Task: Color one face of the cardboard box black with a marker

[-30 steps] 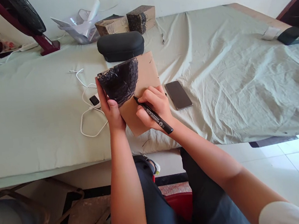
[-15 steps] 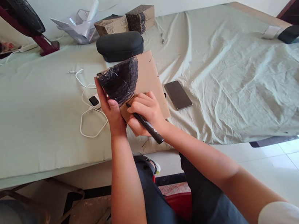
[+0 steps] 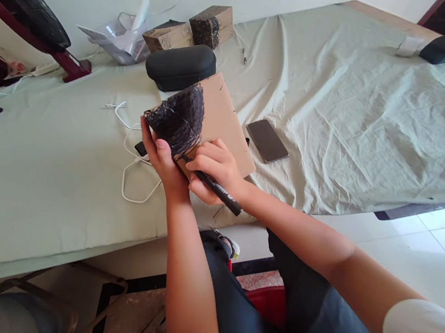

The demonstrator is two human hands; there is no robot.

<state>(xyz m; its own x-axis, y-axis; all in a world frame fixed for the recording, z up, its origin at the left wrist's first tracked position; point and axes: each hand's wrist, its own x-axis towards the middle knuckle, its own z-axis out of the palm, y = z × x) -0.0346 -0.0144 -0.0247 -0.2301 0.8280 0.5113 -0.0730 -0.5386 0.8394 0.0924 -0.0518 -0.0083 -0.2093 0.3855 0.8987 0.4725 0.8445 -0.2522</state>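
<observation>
A brown cardboard box is tilted on the cloth in front of me, its upper left face covered by a dark scribbled black patch. My left hand grips the box's left edge, thumb on the near side and fingers along the far side. In my right hand is a black marker pen, its tip against the cardboard just below the black patch. The underside of the box and some of my left fingers are hidden.
Behind the box lies a black hard case, with two scribbled cardboard boxes and a clear plastic basket beyond. A phone rests to the right. A white cable loops at left, near a fan.
The marker tip has shifted slightly left along the cardboard, and my right hand has moved with it. My left hand still holds the box, which is tilted a little differently.
</observation>
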